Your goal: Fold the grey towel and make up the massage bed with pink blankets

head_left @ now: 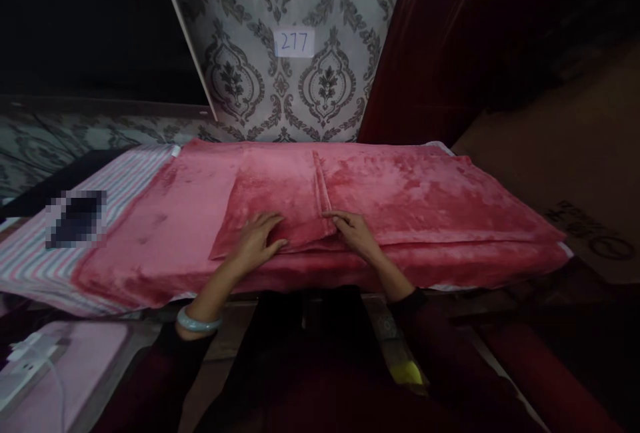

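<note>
- The left hand (257,236) lies flat, fingers spread, on the folded pink cloth (275,196), gripping nothing.
- The right hand (354,232) presses open-palmed on the cloth's right near edge.
- 1 folded cloth lies on 1 larger pink blanket (425,186); 2 hands.

Dim indoor scene. Soft light falls from above onto the pink blanket (400,186) and patterned wallpaper (300,86), which show clearly. The top left, right side and bottom sink into near-black shadow. Straight lines bow at the edges. A pixelated patch (76,218) sits at left.
</note>
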`<state>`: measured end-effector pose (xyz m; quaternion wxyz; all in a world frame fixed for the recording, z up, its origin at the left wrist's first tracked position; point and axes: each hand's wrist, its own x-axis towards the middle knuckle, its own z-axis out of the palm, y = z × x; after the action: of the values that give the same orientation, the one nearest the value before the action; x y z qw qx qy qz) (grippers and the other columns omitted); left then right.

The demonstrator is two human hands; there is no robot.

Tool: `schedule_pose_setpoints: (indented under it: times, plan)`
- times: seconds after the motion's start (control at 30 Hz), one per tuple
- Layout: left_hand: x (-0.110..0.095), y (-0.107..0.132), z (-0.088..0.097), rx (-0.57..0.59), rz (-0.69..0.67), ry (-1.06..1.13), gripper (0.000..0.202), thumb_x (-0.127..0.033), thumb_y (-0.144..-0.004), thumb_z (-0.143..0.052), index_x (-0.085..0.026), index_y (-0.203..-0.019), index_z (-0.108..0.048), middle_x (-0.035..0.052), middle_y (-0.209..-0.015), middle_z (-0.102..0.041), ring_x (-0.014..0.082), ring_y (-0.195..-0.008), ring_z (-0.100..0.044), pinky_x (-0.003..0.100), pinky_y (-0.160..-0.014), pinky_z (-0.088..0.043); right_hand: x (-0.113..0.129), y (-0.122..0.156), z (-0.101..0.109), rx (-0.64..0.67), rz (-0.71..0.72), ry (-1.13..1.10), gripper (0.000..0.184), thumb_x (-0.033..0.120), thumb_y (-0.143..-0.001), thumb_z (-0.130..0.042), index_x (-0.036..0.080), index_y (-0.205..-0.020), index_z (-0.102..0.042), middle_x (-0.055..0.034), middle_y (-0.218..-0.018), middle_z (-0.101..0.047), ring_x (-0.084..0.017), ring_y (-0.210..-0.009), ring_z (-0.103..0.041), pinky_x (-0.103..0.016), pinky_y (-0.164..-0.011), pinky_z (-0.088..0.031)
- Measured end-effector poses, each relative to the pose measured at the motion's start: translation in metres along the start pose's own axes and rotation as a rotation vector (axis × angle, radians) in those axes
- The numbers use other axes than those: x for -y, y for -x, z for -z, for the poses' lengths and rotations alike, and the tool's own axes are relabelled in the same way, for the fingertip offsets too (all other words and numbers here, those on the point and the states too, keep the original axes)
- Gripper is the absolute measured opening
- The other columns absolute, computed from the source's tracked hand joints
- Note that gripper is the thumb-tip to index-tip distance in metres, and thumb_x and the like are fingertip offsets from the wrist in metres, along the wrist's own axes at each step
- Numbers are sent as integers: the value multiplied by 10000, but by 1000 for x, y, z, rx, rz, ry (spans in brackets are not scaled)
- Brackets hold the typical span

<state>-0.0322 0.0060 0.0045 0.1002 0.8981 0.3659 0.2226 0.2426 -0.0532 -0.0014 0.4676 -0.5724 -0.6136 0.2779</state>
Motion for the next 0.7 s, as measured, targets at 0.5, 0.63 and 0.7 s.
schedule_pose_setpoints:
  times: [0.5, 0.63, 0.7]
  plan:
    - [16, 13, 15, -54, 70, -138, 198, -314, -943, -567, -179, -1020, -690, 126, -1068, -706, 280, -1049, -646, 453, -982, -514, 13, -14, 13, 76, 267, 309, 171, 169, -854, -631, 196, -990, -732, -40, -874, -624, -180, -807, -573, -297, -773, -473]
    - [17, 16, 17, -92, 92, -267, 191, -242, -955, -489, -202, -866, -653, 126, -939, -668, 283, -944, -640, 436, -893, -531, 12, -7, 9, 26, 373, 377, 127, 203, -936, -554, 200, -963, -678, -89, -1031, -621, -199, -896, -596, -305, -788, -482]
    - [16, 20, 19, -66, 82, -282, 154, -218, -928, -511, -213, -867, -652, 122, -925, -663, 290, -939, -639, 452, -907, -527, 9, -3, 5, 39, 389, 380, 134, 195, -956, -519, 209, -973, -652, -89, -1048, -635, -204, -927, -609, -310, -812, -484]
